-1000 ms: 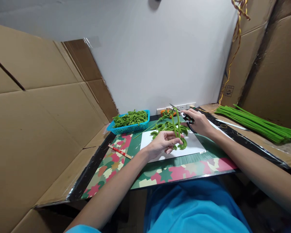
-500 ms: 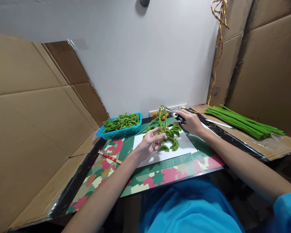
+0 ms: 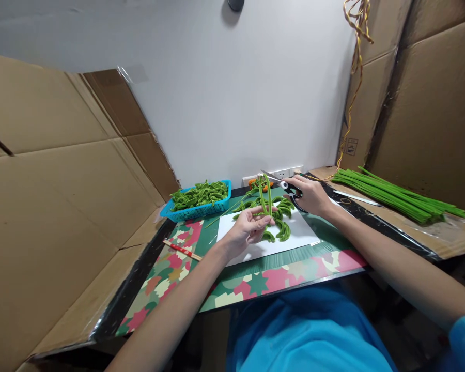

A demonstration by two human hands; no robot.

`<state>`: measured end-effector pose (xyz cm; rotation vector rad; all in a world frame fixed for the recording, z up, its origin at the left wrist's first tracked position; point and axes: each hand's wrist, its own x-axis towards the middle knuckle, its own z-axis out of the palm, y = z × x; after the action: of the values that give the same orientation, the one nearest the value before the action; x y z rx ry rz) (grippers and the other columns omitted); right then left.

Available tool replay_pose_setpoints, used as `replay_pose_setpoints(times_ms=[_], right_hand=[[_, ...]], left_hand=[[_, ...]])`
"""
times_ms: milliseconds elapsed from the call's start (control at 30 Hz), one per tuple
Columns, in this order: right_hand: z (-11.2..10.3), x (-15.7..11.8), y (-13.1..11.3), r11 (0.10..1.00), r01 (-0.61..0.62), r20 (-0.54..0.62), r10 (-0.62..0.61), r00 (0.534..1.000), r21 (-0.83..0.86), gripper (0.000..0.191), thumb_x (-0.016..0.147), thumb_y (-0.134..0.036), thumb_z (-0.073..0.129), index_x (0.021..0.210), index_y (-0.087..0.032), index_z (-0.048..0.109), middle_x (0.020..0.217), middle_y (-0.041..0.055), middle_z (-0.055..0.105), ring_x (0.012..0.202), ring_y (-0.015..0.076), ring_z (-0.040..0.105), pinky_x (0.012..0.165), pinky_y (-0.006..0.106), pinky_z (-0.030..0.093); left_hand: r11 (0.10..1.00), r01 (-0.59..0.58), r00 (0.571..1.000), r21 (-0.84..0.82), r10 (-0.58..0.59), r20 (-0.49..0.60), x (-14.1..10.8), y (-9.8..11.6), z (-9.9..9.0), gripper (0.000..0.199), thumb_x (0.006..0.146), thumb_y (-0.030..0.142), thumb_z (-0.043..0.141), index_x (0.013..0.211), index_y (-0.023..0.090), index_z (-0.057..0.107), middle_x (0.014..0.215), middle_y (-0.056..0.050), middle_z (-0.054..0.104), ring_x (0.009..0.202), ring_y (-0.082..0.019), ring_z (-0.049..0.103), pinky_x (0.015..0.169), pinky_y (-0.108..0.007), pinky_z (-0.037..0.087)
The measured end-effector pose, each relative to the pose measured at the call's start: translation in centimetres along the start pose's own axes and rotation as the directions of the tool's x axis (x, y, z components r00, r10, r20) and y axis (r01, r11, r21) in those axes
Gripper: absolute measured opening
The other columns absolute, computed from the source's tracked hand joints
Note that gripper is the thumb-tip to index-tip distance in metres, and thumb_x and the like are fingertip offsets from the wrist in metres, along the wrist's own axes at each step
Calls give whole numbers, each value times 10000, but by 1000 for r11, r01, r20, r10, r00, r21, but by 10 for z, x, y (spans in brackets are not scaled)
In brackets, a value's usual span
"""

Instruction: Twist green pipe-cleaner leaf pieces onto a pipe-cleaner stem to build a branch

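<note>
My left hand [image 3: 251, 226] pinches a green pipe cleaner [image 3: 262, 194] whose two strands stand upright above the fingers. In my right hand [image 3: 309, 194] are scissors [image 3: 292, 195] with black and white handles. Their blades are parted and reach left to the top of the strands; whether they touch is too small to tell. Beneath my hands, curved bunches of green pipe cleaners [image 3: 282, 231] lie on a white sheet [image 3: 300, 235].
A blue basket [image 3: 201, 211] of curled green pieces stands at the left. Straight green pipe cleaners [image 3: 399, 199] lie at the right beside a white blade-shaped strip [image 3: 356, 198]. Chopsticks [image 3: 182, 250] rest on the patterned board [image 3: 271, 281]. Orange pieces [image 3: 251, 183] sit behind. Cardboard walls [image 3: 62, 206] flank both sides.
The pipe cleaner's rounded top loop now shows as two nearly straight strands, their tops seemingly parted. The scissor blades look wider apart. The whole view has shifted slightly.
</note>
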<state>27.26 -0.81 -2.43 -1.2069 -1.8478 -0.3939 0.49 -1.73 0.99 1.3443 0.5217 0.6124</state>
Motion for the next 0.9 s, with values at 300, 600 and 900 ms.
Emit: replay_pose_setpoints(times_ms=[300,600,900], right_hand=[[2,-1,-1,1000,3,3,-3,1000,-14,392,903,-266,702,1295,-249,690,1082,56,756,800,232,704,700,310,480],[0,-2,-1,991,-21,-35,17,999,-131,392,887,-212,659,1274,-256,702,1069,56,760,840,259,709,678,324,478],[-4,0,-3,998,1,-54,3,999,61,311,830,-148,647,1122,-230,713,1009,69,739,810,239,672,713,317,483]], left_hand=[[1000,31,999,2,-31,45,-1,-2,1,607,794,383,895,1304,133,684,873,-17,683,381,35,302,379,-213,136],[999,39,998,0,-38,41,1,-5,-3,621,791,380,900,1319,151,666,904,-22,670,428,31,312,403,-199,155],[997,69,994,43,-72,86,-5,1,3,703,727,410,941,1322,143,679,839,-46,711,405,19,313,412,-218,138]])
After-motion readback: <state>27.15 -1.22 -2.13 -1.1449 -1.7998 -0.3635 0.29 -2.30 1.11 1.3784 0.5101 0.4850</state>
